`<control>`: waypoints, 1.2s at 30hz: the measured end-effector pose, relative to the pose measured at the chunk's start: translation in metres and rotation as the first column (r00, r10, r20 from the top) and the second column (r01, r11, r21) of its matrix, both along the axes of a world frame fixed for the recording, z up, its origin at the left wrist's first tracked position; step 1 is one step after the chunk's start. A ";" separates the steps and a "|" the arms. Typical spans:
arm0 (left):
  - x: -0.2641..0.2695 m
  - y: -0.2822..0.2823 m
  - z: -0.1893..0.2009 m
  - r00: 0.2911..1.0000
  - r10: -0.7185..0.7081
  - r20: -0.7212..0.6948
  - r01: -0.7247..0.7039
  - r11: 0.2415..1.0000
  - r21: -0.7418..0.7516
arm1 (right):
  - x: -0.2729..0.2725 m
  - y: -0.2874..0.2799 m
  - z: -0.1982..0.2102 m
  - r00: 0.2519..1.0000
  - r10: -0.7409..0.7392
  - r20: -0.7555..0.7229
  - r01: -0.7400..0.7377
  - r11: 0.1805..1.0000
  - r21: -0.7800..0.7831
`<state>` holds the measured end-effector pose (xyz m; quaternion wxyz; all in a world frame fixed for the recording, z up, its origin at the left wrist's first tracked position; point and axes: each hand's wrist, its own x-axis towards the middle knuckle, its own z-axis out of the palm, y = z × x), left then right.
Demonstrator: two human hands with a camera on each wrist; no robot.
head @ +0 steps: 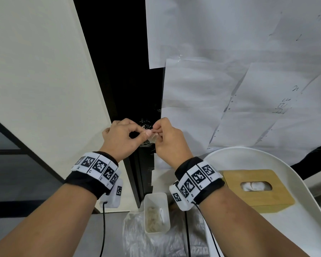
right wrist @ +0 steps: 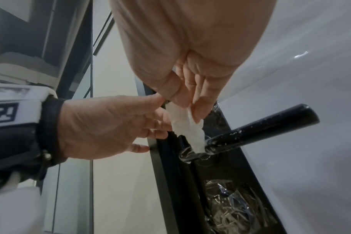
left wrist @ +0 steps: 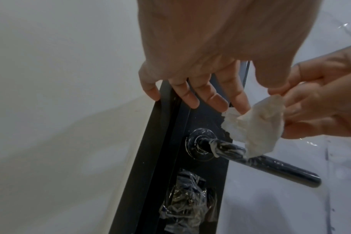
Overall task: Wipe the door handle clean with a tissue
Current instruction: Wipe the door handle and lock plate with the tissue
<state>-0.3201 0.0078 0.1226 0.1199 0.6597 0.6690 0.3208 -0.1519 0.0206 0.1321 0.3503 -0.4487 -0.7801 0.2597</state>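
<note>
Plastic bag (head: 146, 236): clear and crumpled, lowest in the head view, between the two forearms.
Small container (head: 157, 213): white, rectangular, open-topped, standing on the bag with pale scraps inside.
Wrist bands: black straps with white blocks of square printed markers on both wrists (head: 98, 167), a black cable hanging from each.
Tissue box (head: 256, 190): wooden lid with an oval slot showing white tissue; it sits on a white curved surface (head: 293, 182) to the right of the right wrist.
Left hand (head: 121, 138): raised in front of the door; thumb and index finger pinch one edge of the tissue, the other fingers (left wrist: 194, 95) spread loosely, apart from the door edge.
Right hand (head: 170, 139): just beside the left, thumb and fingers (right wrist: 202, 101) pinching the other side of the same tissue.
Tissue (left wrist: 254, 125): small, white, crumpled, stretched between both hands; it hangs down with its lower tip touching the handle near the neck.
Door handle (left wrist: 270, 167): black lever below the hands, projecting from a round black rose (left wrist: 198, 144); white smears and specks mark the neck, rose and bar.
Door (head: 130, 71): black edge strip, with crinkled clear wrap (left wrist: 188, 199) over the fitting below the handle.
Paper sheets (head: 230, 80): white, overlapping, covering the door face to the right.
Wall (head: 35, 71): cream, left of the door edge.
</note>
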 end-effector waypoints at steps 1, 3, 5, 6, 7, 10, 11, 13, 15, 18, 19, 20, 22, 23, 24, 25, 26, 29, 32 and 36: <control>0.001 0.000 0.001 1.000 -0.003 -0.002 0.003 1.000 -0.012 | 0.000 -0.001 0.001 1.000 0.008 -0.005 -0.008 1.000 0.001; 0.001 -0.002 0.002 1.000 -0.007 -0.003 0.007 1.000 -0.023 | 0.000 -0.002 0.002 1.000 0.012 -0.018 -0.012 1.000 -0.001; 0.001 -0.002 0.004 1.000 -0.002 -0.007 0.002 1.000 -0.021 | -0.001 -0.001 0.002 0.999 -0.001 -0.040 0.000 1.000 -0.024; 0.001 -0.002 0.005 1.000 -0.001 -0.003 0.000 1.000 -0.020 | -0.001 -0.001 0.002 0.998 -0.014 -0.059 0.011 0.999 -0.041; 0.000 -0.003 0.006 1.000 0.000 0.011 0.001 1.000 -0.019 | 0.000 0.000 0.001 0.996 -0.034 -0.078 0.030 0.998 -0.054; -0.005 -0.003 0.007 0.996 -0.018 0.088 0.020 1.000 -0.016 | 0.003 0.009 -0.003 0.990 -0.113 -0.088 0.102 0.988 -0.117; -0.007 -0.003 0.007 0.993 -0.027 0.116 0.030 0.999 -0.018 | 0.004 0.011 -0.004 0.990 -0.116 -0.080 0.102 0.982 -0.160; -0.009 -0.003 0.007 0.988 -0.041 0.147 0.045 0.999 -0.022 | 0.004 0.014 -0.006 0.990 -0.107 -0.094 0.081 0.967 -0.242; -0.009 -0.004 0.008 0.989 -0.041 0.140 0.046 0.999 -0.026 | 0.003 0.013 -0.005 0.982 -0.113 -0.150 0.066 0.956 -0.285; -0.006 -0.005 0.010 0.995 -0.025 0.101 0.028 0.999 -0.023 | 0.002 0.013 -0.004 0.971 -0.172 -0.167 0.129 0.962 -0.243; -0.005 -0.005 0.010 0.997 -0.017 0.080 0.019 0.999 -0.029 | 0.002 0.013 -0.004 0.968 -0.195 -0.158 0.159 0.964 -0.213; -0.005 -0.004 0.011 0.998 -0.009 0.058 0.012 0.999 -0.036 | 0.003 0.014 -0.004 0.965 -0.214 -0.150 0.185 0.965 -0.185; -0.006 -0.003 0.011 0.999 -0.009 0.037 0.011 0.998 -0.061 | 0.005 0.014 -0.003 0.959 -0.239 -0.154 0.216 0.965 -0.151; -0.006 -0.003 0.012 0.999 -0.014 0.034 0.017 0.997 -0.071 | 0.006 0.013 -0.003 0.954 -0.249 -0.165 0.226 0.963 -0.148; -0.006 -0.003 0.012 0.999 -0.020 0.028 0.022 0.997 -0.080 | 0.006 0.013 -0.003 0.949 -0.258 -0.180 0.233 0.961 -0.151; -0.005 -0.003 0.013 1.000 -0.021 0.021 0.023 0.996 -0.086 | 0.007 0.014 -0.002 0.945 -0.263 -0.194 0.235 0.959 -0.156; -0.005 -0.004 0.014 1.000 -0.021 0.019 0.022 0.996 -0.087 | 0.007 0.014 -0.001 0.945 -0.260 -0.200 0.230 0.960 -0.161; -0.002 -0.005 0.014 0.997 -0.010 0.070 0.014 0.998 -0.060 | 0.008 0.014 0.002 0.964 -0.213 -0.156 0.187 0.968 -0.169; -0.002 -0.005 0.012 0.988 -0.053 0.142 0.059 0.997 -0.043 | 0.010 0.013 0.005 0.982 -0.157 -0.104 0.141 0.980 -0.143; 0.001 -0.002 0.012 0.990 -0.129 0.051 0.134 0.986 -0.098 | 0.009 0.010 0.011 0.997 -0.056 -0.057 0.049 0.991 -0.127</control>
